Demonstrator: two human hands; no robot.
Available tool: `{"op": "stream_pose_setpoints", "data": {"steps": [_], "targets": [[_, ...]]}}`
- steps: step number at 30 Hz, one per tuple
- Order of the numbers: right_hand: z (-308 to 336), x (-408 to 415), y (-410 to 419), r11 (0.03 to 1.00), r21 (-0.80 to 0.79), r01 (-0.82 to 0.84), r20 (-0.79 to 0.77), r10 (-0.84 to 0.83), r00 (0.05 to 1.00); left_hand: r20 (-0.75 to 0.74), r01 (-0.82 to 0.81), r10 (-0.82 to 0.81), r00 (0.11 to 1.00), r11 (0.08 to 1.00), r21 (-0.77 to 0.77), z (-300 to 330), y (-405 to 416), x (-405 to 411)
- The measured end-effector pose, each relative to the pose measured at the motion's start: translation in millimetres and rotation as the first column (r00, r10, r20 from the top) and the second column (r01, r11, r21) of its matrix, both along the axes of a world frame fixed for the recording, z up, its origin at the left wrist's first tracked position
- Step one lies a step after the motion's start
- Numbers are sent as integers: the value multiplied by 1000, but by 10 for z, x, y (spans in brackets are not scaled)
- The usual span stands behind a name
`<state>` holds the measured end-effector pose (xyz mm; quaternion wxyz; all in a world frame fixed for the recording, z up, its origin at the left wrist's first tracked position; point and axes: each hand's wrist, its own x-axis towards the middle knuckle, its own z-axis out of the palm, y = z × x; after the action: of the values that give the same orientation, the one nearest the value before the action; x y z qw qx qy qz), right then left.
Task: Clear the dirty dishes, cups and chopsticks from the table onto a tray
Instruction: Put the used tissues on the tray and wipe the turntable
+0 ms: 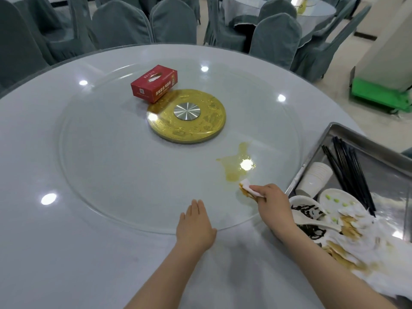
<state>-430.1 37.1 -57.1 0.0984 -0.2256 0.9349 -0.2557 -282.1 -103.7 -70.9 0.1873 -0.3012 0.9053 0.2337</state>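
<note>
A steel tray sits at the table's right edge. It holds black chopsticks, stacked white paper cups, dirty white dishes, a white spoon and stained tissues. My right hand pinches a soiled white tissue against the glass turntable, at the near edge of a yellow spill. My left hand lies flat with straight fingers on the turntable's near rim.
A red tissue box stands on the glass beside the gold hub with its steel centre. Grey-covered chairs ring the far side of the white round table. A green cart stands on the floor at right.
</note>
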Motion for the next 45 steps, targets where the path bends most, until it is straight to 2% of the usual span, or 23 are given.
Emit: {"op": "stream_pose_setpoints", "data": {"steps": [3,5,8,11,13,15,17,19,21,25,29,36,38,41,45], "targets": [[-5,-10,20,1000,-1,25,-1,-25,1000,30,21,-19,999,996,-88,-43,-31,105],[9,3,-10,997,-79,26,23,-24,999,31,9,-6,999,996,-87,-52,-82,149],[41,30,-91,953,-275,126,246,-57,968,32,-22,25,999,996,-91,-46,-195,214],[37,53,-150,888,-371,273,489,-63,870,37,-50,54,998,992,-113,-48,-317,289],[35,59,-187,837,-394,380,668,-23,744,46,-65,72,996,989,-133,-46,-411,327],[29,79,-210,811,-406,421,749,31,662,64,-82,93,994,984,-156,-37,-504,360],[4,82,-232,834,-407,373,699,22,714,90,-90,109,990,977,-191,-29,-590,389],[-43,58,-247,897,-354,266,513,-52,857,123,-93,125,984,968,-232,-29,-679,418],[-73,-24,-270,937,-277,211,326,-115,938,159,-82,126,979,963,-257,-32,-801,452],[-173,-310,-357,976,-140,168,124,-152,981,195,-80,126,973,971,-227,-47,-1088,555],[-234,-639,-537,984,-74,160,-28,-163,986,206,-124,162,965,975,-186,-94,-1288,623],[-343,-709,-1302,974,197,107,-69,-95,993,247,-170,223,943,961,-218,-170,-1491,575],[-382,-655,-1551,981,181,74,-65,-63,996,238,-172,225,945,959,-225,-195,-1536,595],[-449,-546,-1841,985,159,-64,-67,75,995,226,-174,225,948,959,-222,-229,-1587,624],[-482,-528,-1802,977,89,-192,-52,197,979,219,-182,224,950,963,-198,-228,-1631,626]]}}
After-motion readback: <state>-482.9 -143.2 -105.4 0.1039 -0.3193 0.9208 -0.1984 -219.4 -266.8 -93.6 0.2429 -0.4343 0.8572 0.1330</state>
